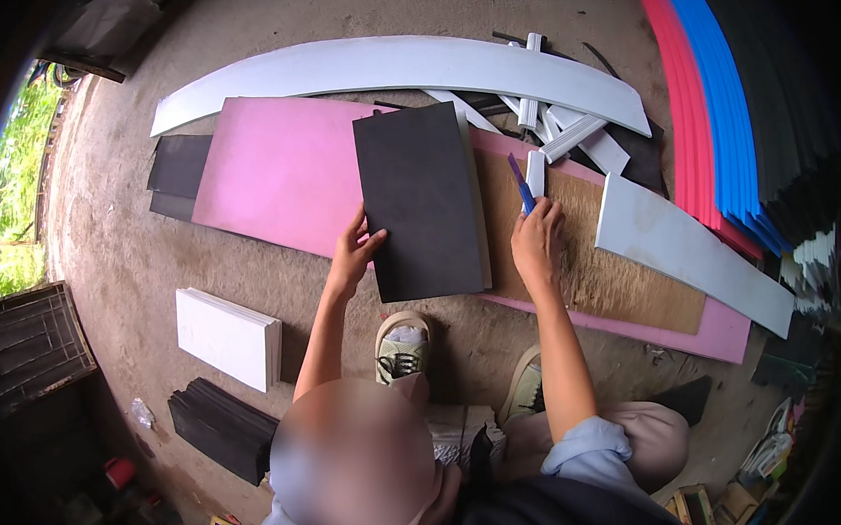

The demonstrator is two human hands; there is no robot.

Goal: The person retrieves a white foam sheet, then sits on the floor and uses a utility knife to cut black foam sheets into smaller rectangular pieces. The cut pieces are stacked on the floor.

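My left hand [350, 254] grips the left edge of a black rectangular foam sheet [420, 201], thumb on its upper face. A greyish edge shows along the sheet's right side, perhaps another layer beneath. In my right hand [538, 241] is a blue utility knife [524, 188], its dark blade pointing up and away from me. Under the black sheet lie a large pink sheet [276, 180] and, to the right, a worn brown wooden board [609, 278]. Just beyond the knife hand, a small white strip [535, 171] rests on the board.
Long white foam pieces lie across the far side [384, 62] and the right [692, 251], with white offcuts [573, 136] between them. Red, blue and black sheets [728, 108] are stacked at right. White [225, 339] and black [221, 426] stacks sit near left. My shoes [401, 350] are close in front.
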